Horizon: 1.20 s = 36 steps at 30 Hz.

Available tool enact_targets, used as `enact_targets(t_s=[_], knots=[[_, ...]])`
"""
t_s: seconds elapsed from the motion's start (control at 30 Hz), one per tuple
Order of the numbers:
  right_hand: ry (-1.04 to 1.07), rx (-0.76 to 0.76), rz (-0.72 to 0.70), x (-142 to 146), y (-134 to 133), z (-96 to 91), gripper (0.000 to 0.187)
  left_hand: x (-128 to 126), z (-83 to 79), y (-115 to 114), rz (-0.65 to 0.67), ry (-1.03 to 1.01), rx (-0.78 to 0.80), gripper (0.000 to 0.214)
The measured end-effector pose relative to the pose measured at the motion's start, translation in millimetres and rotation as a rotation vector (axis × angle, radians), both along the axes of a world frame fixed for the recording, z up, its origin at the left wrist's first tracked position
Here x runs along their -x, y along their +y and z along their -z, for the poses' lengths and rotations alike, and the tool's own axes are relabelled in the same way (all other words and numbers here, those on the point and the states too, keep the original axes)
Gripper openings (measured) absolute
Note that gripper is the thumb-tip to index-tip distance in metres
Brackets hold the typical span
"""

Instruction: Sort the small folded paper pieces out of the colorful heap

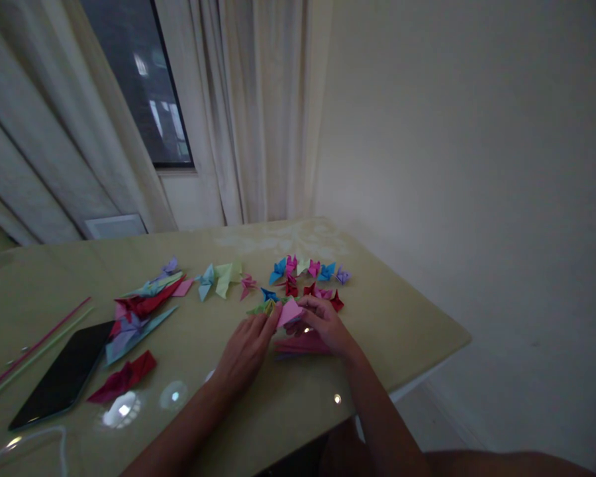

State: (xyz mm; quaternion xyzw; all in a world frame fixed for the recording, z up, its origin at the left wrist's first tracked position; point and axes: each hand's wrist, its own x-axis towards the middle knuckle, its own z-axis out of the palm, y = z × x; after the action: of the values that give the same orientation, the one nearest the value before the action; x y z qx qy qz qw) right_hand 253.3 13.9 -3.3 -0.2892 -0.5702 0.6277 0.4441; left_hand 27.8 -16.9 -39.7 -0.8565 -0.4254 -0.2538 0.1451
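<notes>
A folded piece of pink origami paper (289, 313) is held between my two hands, low over the table. My left hand (251, 341) pinches its left side with thumb and fingers. On the other side, my right hand (322, 322) has its fingers closed on the paper's right edge. Beneath my right hand lies a stack of pink and bluish paper (302, 343), partly covered by it. Just beyond my hands sit folded paper cranes in several colours, among them a blue crane (278, 270), a red crane (336, 301) and a green one (265, 307).
Left of my hands lie a pile of coloured folded paper (142, 311), a crimson folded paper (124, 379), a black phone (67, 374) and two thin sticks (40, 348). A white cable (34, 434) crosses the near left. The table's right corner (464, 339) is near a wall.
</notes>
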Motion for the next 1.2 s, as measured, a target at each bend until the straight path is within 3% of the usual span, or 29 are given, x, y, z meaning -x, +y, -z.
enact_targets(t_s=[0.2, 0.33, 0.5, 0.77, 0.97, 1.2], knots=[[-0.121, -0.107, 0.090, -6.5, 2.9, 0.7, 0.044, 0.6, -1.1, -0.8, 0.007, -0.139, 0.188, 0.067], [-0.233, -0.163, 0.136, -24.0, 0.9, -0.5, 0.041, -9.6, 5.3, -5.9, 0.114, -0.353, 0.303, 0.062], [-0.397, -0.158, 0.104, -47.8, -8.2, -8.9, 0.040, -28.3, 11.1, -14.4, 0.246, -0.410, 0.384, 0.059], [-0.495, -0.116, 0.193, -82.9, -12.9, -20.3, 0.043, -26.1, 5.5, -9.1, 0.169, -0.390, 0.280, 0.039], [-0.569, -0.166, 0.199, -72.5, -11.5, -9.6, 0.038, -17.2, -3.8, -7.7, 0.161, -0.378, 0.253, 0.038], [-0.734, -0.270, 0.237, -63.6, -6.5, 4.2, 0.017, -16.5, 2.4, -5.4, 0.122, -0.261, 0.254, 0.038]])
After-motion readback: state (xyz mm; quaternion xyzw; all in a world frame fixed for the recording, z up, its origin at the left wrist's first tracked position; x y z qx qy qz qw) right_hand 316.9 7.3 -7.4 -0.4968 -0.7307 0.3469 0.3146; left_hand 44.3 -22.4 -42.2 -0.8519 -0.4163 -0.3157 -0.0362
